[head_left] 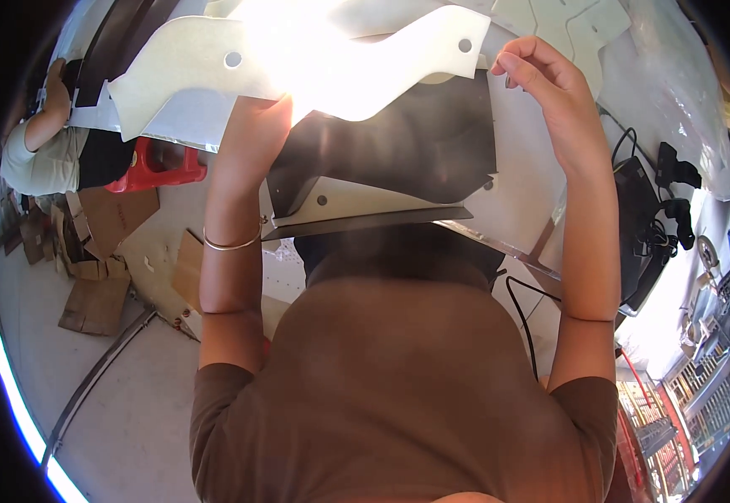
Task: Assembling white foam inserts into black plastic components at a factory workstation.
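Note:
A pale, wavy flat panel [184, 63] with round holes is raised above the work table, its middle washed out by glare. My left hand [257, 134] grips its lower edge, fingers mostly hidden behind it. Just off the panel's right end is my right hand [549, 75], its thumb and fingertips pinched together. Whatever may be between them is too small to make out. Below the raised panel lies a dark, smooth sheet [390, 147]. A second pale panel with holes [365, 194] shows from under it, close to my body.
More pale cut panels [562, 29] and clear plastic wrap [675, 101] lie at the far right. A black case with cables [637, 226] is beside my right arm. At left, another person [46, 155] is near a red stool [159, 168], with cardboard [96, 298] on the floor.

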### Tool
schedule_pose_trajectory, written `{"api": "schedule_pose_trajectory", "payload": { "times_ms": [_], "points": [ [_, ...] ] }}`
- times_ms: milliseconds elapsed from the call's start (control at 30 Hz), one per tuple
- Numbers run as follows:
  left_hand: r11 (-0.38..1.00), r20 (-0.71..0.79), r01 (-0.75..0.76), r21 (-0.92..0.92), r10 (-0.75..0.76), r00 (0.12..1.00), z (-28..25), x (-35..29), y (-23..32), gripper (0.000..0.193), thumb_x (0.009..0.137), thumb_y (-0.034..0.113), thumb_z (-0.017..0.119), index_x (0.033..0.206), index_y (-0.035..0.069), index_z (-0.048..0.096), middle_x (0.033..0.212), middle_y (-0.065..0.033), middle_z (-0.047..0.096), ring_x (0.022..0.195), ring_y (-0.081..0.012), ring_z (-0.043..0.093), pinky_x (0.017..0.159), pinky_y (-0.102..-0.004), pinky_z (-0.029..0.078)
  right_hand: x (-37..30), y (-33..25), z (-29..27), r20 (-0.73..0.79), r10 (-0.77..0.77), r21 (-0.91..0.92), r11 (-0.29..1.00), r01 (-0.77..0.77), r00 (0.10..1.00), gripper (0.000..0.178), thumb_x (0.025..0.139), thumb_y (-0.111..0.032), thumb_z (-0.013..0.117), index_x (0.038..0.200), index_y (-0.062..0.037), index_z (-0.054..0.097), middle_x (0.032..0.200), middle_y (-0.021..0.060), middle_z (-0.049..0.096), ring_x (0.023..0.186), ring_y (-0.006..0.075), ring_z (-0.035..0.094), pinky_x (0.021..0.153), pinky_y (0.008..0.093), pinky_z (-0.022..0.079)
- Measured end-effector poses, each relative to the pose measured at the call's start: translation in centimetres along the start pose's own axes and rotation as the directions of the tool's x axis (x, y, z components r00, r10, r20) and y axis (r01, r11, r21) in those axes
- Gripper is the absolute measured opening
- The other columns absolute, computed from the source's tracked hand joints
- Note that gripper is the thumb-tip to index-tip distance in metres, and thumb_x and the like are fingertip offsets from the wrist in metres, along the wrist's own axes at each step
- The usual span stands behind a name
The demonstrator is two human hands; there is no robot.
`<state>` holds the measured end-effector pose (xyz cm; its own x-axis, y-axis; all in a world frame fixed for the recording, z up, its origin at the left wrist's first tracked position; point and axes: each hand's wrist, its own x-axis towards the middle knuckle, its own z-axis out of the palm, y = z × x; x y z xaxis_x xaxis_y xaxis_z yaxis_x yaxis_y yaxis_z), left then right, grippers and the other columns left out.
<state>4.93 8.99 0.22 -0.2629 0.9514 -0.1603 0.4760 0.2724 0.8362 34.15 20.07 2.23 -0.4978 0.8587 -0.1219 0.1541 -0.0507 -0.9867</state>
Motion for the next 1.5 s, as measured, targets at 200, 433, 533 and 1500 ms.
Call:
{"api": "schedule_pose_trajectory", "payload": {
  "times_ms": [200, 433, 533, 1500],
  "points": [
    [0.988, 0.036, -0.027, -0.152, 0.033, 0.999, -0.5, -0.2, -0.3, 0.012, 0.080, 0.006, 0.048, 0.071, 0.002, 0.040, 0.068, 0.0048, 0.038, 0.067, -0.0055, 0.032, 0.056, -0.0258, 0.031, -0.1, 0.9, -1.1, -0.048, -0.025, -0.118, 0.993, 0.019, 0.999, 0.019, 0.086, -0.025, 0.063, 0.088, -0.0063, 0.063, 0.081, -0.0010, 0.061, 0.083, 0.0073, 0.055, 0.080, 0.0231, 0.041],
    [0.936, -0.051, -0.052, -0.349, 0.037, 0.998, 0.1, -1.5, 2.7, 0.021, 0.086, 0.015, 0.057, 0.099, -0.001, 0.060, 0.090, 0.0029, 0.056, 0.084, -0.0076, 0.048, 0.076, -0.0250, 0.041, -0.3, 1.3, -1.9, -0.064, -0.024, -0.150, 0.989, 0.014, 0.998, 0.019, 0.087, -0.025, 0.061, 0.088, -0.0056, 0.061, 0.083, -0.0003, 0.059, 0.085, 0.0083, 0.054, 0.079, 0.0227, 0.038],
    [0.928, -0.031, -0.055, -0.367, 0.047, 0.998, -0.4, -1.4, 2.3, 0.029, 0.085, 0.020, 0.064, 0.107, 0.000, 0.060, 0.095, 0.0019, 0.057, 0.088, -0.0092, 0.051, 0.082, -0.0257, 0.042, -0.6, 1.4, -2.0, -0.016, -0.018, -0.236, 0.972, 0.014, 1.000, 0.019, 0.086, -0.023, 0.062, 0.087, -0.0048, 0.061, 0.082, -0.0016, 0.058, 0.081, 0.0080, 0.051, 0.078, 0.0231, 0.038],
    [0.818, -0.138, -0.107, -0.566, 0.034, 0.990, -6.4, -6.3, -3.7, 0.043, 0.081, 0.024, 0.067, 0.115, -0.002, 0.057, 0.105, -0.0077, 0.062, 0.095, -0.0153, 0.058, 0.083, -0.0274, 0.046, 4.1, -4.6, 5.6, 0.222, -0.416, -0.355, 0.808, 0.470, 0.882, 0.005, 0.084, -0.007, 0.060, 0.086, -0.0027, 0.059, 0.083, -0.0018, 0.060, 0.077, 0.0103, 0.046, 0.075, 0.0244, 0.039]
  ]
}}
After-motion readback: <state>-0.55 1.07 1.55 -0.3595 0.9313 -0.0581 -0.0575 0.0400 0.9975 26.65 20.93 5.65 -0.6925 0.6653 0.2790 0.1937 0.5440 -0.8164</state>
